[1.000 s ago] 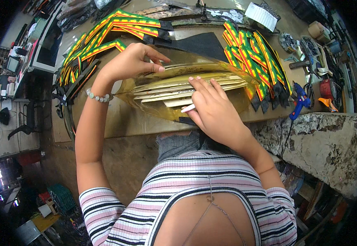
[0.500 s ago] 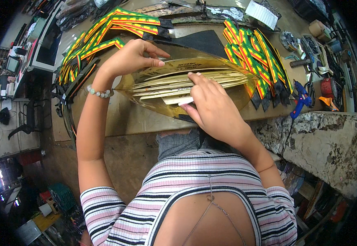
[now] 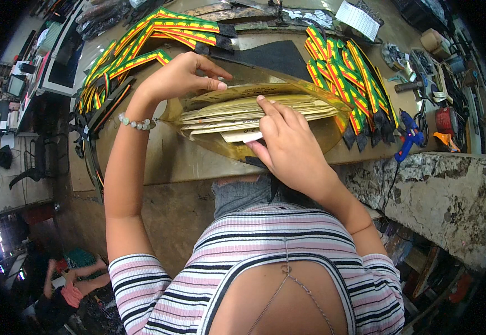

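Observation:
A see-through amber plastic envelope [image 3: 321, 144] lies on the table before me, its mouth spread wide. Inside it stands a packed stack of cream paper or card pieces [image 3: 215, 118], some with handwriting. My left hand [image 3: 190, 75] reaches over the far left side, thumb and fingers pinching the envelope's far wall. My right hand [image 3: 296, 148] is closed over the papers, fingertips on top of the stack. Its thumb presses against a pale piece at the near side. The lower parts of the papers are hidden in the envelope.
Green, yellow and red patterned straps [image 3: 181, 28] lie far left, with another heap of straps [image 3: 338, 72] at right. Black fabric [image 3: 271, 58] lies behind the envelope. A blue glue gun [image 3: 409, 135] rests at the table's right edge. Another person [image 3: 75, 287] is at lower left.
Both hands stay almost in place. The papers and the envelope's far wall have shifted slightly under my fingers. Another person has come into view at lower left.

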The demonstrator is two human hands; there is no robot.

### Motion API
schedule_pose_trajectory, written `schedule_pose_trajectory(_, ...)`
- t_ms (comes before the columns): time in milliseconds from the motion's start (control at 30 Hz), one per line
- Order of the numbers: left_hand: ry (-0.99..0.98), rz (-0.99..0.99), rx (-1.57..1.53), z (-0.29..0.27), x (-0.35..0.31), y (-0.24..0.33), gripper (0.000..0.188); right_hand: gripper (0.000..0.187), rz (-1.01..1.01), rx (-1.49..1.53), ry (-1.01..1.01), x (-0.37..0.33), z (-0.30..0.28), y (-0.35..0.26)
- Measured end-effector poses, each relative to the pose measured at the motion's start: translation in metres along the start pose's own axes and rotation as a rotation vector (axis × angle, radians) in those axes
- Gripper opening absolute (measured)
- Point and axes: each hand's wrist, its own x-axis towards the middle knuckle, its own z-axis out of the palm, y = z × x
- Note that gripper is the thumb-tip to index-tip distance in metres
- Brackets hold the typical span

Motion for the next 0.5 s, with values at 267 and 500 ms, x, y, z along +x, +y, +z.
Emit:
schedule_pose_trajectory(267,0.015,-0.024,-0.141,0.004,-0.004,0.003,0.042,0.042,0.061,0.046,0.011,0.000,0.005,-0.001)
schedule_pose_trajectory(500,0.062,0.051,0.016,0.006,-0.003,0.003,0.047,0.041,0.028,0.006,0.056,-0.002,0.011,-0.001)
